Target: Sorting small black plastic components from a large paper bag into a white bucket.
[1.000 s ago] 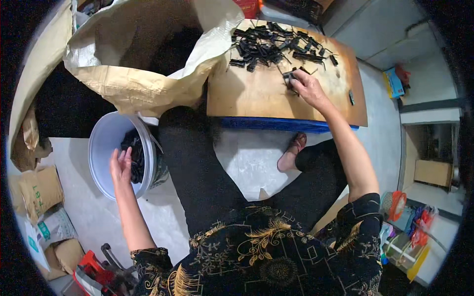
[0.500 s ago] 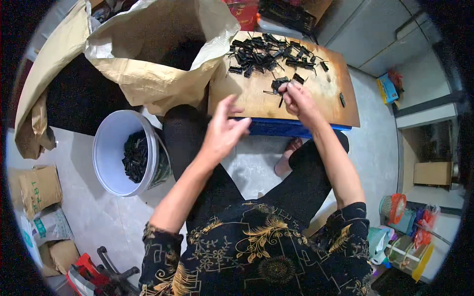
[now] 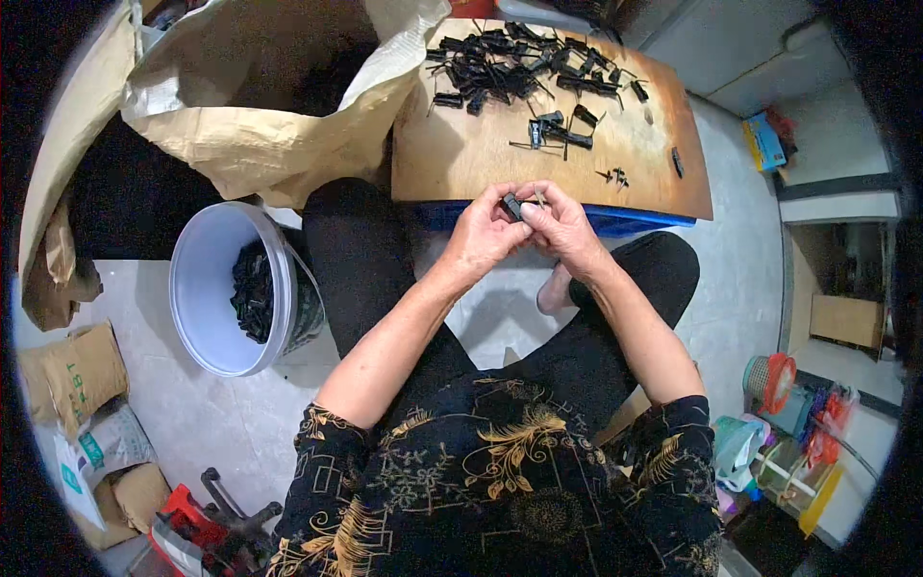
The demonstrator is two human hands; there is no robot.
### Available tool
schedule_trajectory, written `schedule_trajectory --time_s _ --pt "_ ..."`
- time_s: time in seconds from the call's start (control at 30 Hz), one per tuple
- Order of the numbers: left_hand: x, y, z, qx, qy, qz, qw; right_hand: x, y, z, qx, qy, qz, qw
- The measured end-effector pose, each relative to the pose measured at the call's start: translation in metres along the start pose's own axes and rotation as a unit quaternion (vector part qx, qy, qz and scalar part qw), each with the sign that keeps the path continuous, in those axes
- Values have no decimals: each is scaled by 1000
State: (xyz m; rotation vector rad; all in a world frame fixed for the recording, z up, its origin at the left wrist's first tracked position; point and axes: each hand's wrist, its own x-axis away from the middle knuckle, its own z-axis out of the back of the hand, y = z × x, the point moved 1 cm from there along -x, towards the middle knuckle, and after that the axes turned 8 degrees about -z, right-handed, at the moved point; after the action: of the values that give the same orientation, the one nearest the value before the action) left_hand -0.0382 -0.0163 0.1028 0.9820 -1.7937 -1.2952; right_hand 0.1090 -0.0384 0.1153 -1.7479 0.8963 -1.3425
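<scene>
Close together at the front edge of the wooden board [image 3: 461, 168], both my hands are closed around one piece. My left hand [image 3: 481, 236] grips a small black plastic part [image 3: 511, 206] by its side. My right hand [image 3: 567, 231] presses thumb and fingers at its other end, where a thin light-coloured bit [image 3: 540, 198] shows between the fingertips. Just beyond lie a few loose black parts [image 3: 550, 130] with thin stems, and several tiny dark pieces [image 3: 615, 177] sit to their right. A large heap of similar black parts [image 3: 495, 62] covers the board's far side.
A white bucket [image 3: 197, 332] partly filled with black parts stands on the floor at my left. Behind it a big open paper sack [image 3: 260, 144] leans against the board. One single black part [image 3: 677, 163] lies near the board's right edge. Packed bags [image 3: 82, 370] are at far left.
My left hand, open before, has come to my right hand and now grips the black part. Both hands are at the board's front edge. Tiny dark pieces now show on the board.
</scene>
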Motion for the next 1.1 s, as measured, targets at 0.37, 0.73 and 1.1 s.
schedule_trajectory --time_s 0.37,0.73,1.1 --pt "-2 -23 -10 -164 71 -43 983 -14 15 6 11 14 -84 996" --pt "-16 -23 -4 16 61 38 997 -17 23 14 77 10 12 997" --pt "-24 -40 -3 -91 39 65 993 -20 17 16 240 46 23 969"
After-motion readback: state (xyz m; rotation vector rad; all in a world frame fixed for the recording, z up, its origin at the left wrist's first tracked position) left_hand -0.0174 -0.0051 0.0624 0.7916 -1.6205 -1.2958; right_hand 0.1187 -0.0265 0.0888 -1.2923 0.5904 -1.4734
